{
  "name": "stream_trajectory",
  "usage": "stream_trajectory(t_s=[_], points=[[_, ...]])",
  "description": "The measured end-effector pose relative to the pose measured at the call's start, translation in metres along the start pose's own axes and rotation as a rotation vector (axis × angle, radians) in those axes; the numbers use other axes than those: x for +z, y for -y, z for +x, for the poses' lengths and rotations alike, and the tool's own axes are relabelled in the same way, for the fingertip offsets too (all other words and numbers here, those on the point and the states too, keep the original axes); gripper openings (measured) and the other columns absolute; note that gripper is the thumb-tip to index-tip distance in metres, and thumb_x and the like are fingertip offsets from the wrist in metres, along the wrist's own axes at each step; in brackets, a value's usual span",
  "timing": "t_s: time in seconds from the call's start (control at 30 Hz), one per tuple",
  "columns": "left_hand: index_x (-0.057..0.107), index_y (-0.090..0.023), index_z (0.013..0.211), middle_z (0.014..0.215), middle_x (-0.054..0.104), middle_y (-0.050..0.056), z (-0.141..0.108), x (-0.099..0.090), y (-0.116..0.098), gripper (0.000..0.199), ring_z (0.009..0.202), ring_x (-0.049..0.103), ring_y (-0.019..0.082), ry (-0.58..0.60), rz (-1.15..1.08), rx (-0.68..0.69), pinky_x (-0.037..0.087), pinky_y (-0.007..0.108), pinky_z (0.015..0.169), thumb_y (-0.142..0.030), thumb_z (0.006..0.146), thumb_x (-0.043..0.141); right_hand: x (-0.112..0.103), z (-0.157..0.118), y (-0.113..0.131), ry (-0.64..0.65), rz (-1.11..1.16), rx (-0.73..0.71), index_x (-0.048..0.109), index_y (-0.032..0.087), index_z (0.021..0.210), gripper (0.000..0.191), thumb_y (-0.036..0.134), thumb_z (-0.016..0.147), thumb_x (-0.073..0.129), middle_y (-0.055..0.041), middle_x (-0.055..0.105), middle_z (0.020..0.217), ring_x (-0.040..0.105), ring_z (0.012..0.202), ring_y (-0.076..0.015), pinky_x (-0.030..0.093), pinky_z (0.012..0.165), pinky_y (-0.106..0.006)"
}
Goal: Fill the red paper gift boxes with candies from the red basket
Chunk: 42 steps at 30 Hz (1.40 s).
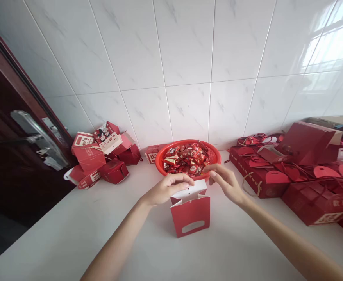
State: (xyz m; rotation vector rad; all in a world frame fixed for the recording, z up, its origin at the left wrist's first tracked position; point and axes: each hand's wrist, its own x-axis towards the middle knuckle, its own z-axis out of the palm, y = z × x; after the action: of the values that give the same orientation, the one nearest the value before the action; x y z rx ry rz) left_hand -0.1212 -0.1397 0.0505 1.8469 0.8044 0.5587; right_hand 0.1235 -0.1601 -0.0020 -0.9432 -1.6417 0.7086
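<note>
A red paper gift box [191, 216] stands upright on the white counter, its top open, with a pale oval on the front. My left hand [168, 189] is closed on the raised back flap at the box's upper left. To the right, my right hand [225, 181] hovers by the front rim of a red plastic basket [159, 164]. Its fingers are bent and apart, with nothing visible between them. Red-wrapped candies [186, 158] fill the basket, just behind the box. The inside of the box is mostly hidden.
Several red gift boxes [89, 156] are heaped at the left, near a dark door with a metal handle [39, 136]. More red boxes with cord handles [259, 171] crowd the right side. A tiled wall [186, 47] bounds the white counter [148, 249] behind.
</note>
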Motion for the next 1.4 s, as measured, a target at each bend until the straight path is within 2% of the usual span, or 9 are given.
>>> stream_trajectory(t_s=[0.1, 0.2, 0.37, 0.53, 0.63, 0.77, 1.0, 1.23, 1.4], points=[[0.069, -0.023, 0.126, 0.128, 0.067, 0.009, -0.002, 0.000, 0.001, 0.041, 0.108, 0.063, 0.024, 0.007, -0.057, 0.002, 0.049, 0.031, 0.090, -0.046, 0.092, 0.063, -0.009, 0.043, -0.006, -0.100, -0.078, 0.000, 0.067, 0.019, 0.095, 0.029, 0.046, 0.089, 0.060, -0.0068, 0.072, 0.096, 0.065, 0.074, -0.0172, 0.052, 0.067, -0.029], [0.057, -0.027, 0.142, 0.132, 0.066, 0.011, -0.002, -0.007, 0.004, 0.055, 0.115, 0.063, 0.026, 0.021, -0.116, 0.033, 0.049, 0.036, 0.096, -0.055, 0.095, 0.056, -0.012, 0.081, -0.023, -0.112, -0.200, 0.063, 0.067, 0.019, 0.090, 0.015, 0.030, 0.082, 0.061, -0.0057, 0.074, 0.094, 0.067, 0.076, -0.0181, 0.053, 0.071, -0.030], [0.065, -0.018, 0.129, 0.118, 0.072, 0.015, 0.016, -0.036, 0.014, 0.056, 0.109, 0.068, 0.028, -0.059, -0.154, 0.118, 0.052, 0.039, 0.096, -0.061, 0.094, 0.054, -0.005, 0.113, -0.053, 0.015, -0.444, 0.230, 0.067, 0.019, 0.081, 0.010, 0.018, 0.074, 0.060, -0.0018, 0.071, 0.081, 0.065, 0.074, -0.0173, 0.048, 0.067, -0.026], [0.073, -0.019, 0.113, 0.118, 0.074, 0.012, 0.070, -0.062, 0.040, 0.043, 0.111, 0.068, 0.028, -0.048, 0.246, -0.079, 0.050, 0.035, 0.094, -0.050, 0.082, 0.070, -0.001, 0.112, -0.065, 0.081, -0.498, 0.251, 0.066, 0.020, 0.083, 0.009, 0.020, 0.074, 0.064, -0.0001, 0.070, 0.083, 0.063, 0.075, -0.0162, 0.043, 0.065, -0.024], [0.073, -0.022, 0.106, 0.121, 0.073, 0.010, 0.106, -0.057, 0.051, 0.040, 0.111, 0.067, 0.029, -0.014, 0.476, -0.150, 0.050, 0.031, 0.089, -0.049, 0.077, 0.072, -0.002, 0.110, -0.065, 0.115, -0.533, 0.273, 0.066, 0.020, 0.075, 0.008, 0.016, 0.077, 0.059, -0.0012, 0.070, 0.083, 0.062, 0.076, -0.0160, 0.040, 0.065, -0.024], [0.067, -0.019, 0.102, 0.104, 0.075, 0.011, 0.134, -0.036, 0.055, 0.051, 0.094, 0.070, 0.031, 0.057, 0.703, -0.223, 0.049, 0.030, 0.071, -0.052, 0.065, 0.080, -0.004, 0.110, -0.063, 0.146, -0.572, 0.324, 0.068, 0.020, 0.075, 0.010, 0.017, 0.080, 0.059, -0.0020, 0.067, 0.074, 0.059, 0.069, -0.0163, 0.036, 0.060, -0.026], [0.063, -0.019, 0.102, 0.089, 0.073, 0.005, 0.134, -0.020, 0.058, 0.043, 0.076, 0.068, 0.026, 0.042, 0.641, -0.144, 0.044, 0.029, 0.060, -0.030, 0.064, 0.080, -0.004, 0.110, -0.065, 0.163, -0.541, 0.312, 0.073, 0.020, 0.089, 0.017, 0.022, 0.086, 0.056, -0.0009, 0.068, 0.072, 0.060, 0.066, -0.0156, 0.040, 0.061, -0.026], [0.061, -0.020, 0.084, 0.085, 0.071, 0.004, 0.135, -0.025, 0.062, 0.020, 0.084, 0.066, 0.026, -0.257, 0.702, 0.050, 0.044, 0.030, 0.069, -0.028, 0.072, 0.074, -0.012, 0.108, -0.068, 0.180, -0.181, 0.153, 0.073, 0.018, 0.090, 0.020, 0.032, 0.076, 0.069, -0.0044, 0.074, 0.091, 0.067, 0.084, -0.0194, 0.052, 0.075, -0.030], [0.050, -0.022, 0.069, 0.073, 0.066, 0.003, 0.137, -0.032, 0.064, 0.020, 0.073, 0.062, 0.022, -0.516, 0.686, 0.033, 0.043, 0.031, 0.068, -0.028, 0.081, 0.064, -0.012, 0.106, -0.068, 0.058, -0.018, 0.135, 0.073, 0.018, 0.093, 0.022, 0.031, 0.078, 0.066, -0.0070, 0.074, 0.102, 0.068, 0.091, -0.0204, 0.054, 0.082, -0.033]])
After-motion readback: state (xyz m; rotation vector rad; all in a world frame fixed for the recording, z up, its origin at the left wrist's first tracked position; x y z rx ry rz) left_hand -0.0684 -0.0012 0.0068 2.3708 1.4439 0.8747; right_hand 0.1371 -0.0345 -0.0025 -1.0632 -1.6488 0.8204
